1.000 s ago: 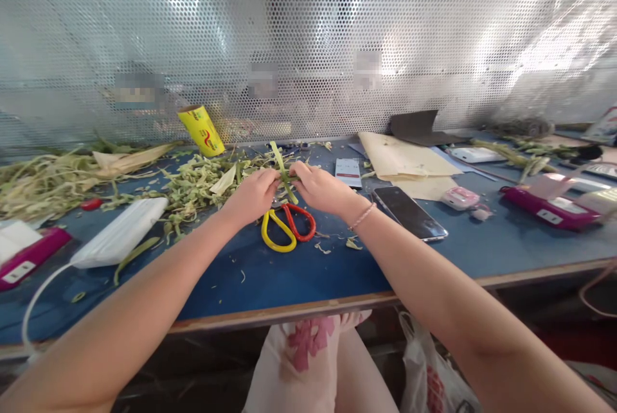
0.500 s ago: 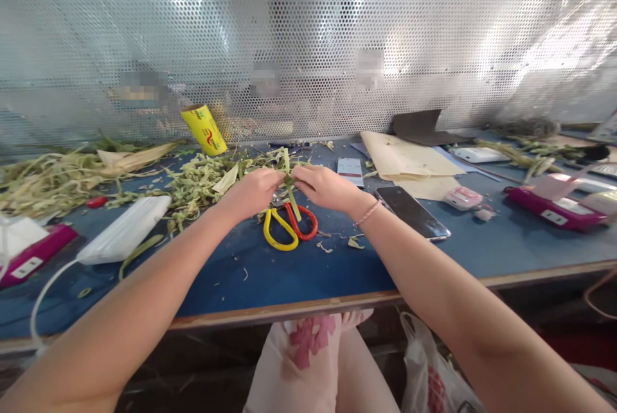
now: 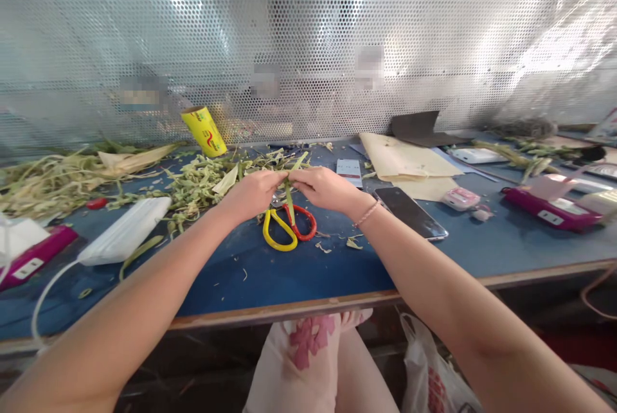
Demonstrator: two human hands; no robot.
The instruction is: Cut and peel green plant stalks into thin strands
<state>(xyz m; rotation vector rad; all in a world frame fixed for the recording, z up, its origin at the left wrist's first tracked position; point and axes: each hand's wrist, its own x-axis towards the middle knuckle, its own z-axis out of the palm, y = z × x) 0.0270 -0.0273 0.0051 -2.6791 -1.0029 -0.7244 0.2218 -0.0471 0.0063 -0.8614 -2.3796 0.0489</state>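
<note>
A narrow green strip of leaf [image 3: 290, 202] is pinched between my two hands above the blue table. My left hand [image 3: 259, 189] has its fingers closed on the strip from the left. From the right, my right hand [image 3: 322, 185] grips it too, fingertips close to the left ones. One end of the strip sticks up past the fingers and the other hangs down. Just below lie scissors [image 3: 281, 243] with one yellow and one red handle, their blades partly hidden by my hands. A heap of cut green leaf pieces [image 3: 200, 178] lies beyond my left hand.
Dry leaf strips [image 3: 53, 175] and a white power bank [image 3: 126, 230] lie left. A yellow tube [image 3: 205, 131] stands tilted at the perforated metal screen [image 3: 308, 27]. Right are a phone [image 3: 411, 212], brown paper [image 3: 409, 157], an earphone case [image 3: 461, 198] and a magenta power strip [image 3: 549, 210].
The green strip has turned in my fingers: its upper end now leans right and its lower end hangs more upright. My hands have barely shifted and stay close together.
</note>
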